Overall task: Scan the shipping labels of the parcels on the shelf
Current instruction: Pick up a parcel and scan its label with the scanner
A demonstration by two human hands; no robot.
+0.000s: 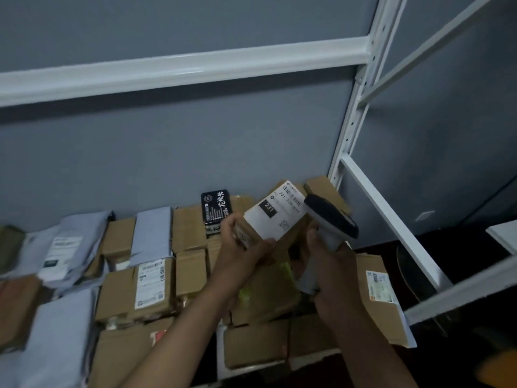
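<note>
Above the parcels near the shelf's right upright, the left hand (243,247) grips a small cardboard parcel (268,219), label up. The right hand (327,256) clasps the barcode scanner (331,217). The person should tilt the label's barcode squarely toward the scanner head and steady both.

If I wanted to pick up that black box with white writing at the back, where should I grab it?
Grab the black box by its two long sides, coming down from above. It lies flat on the brown parcels with its top face showing. Its near end sits behind the left hand.

Cardboard parcel (275,219) tilted, white "231" label (275,210) up.
</note>
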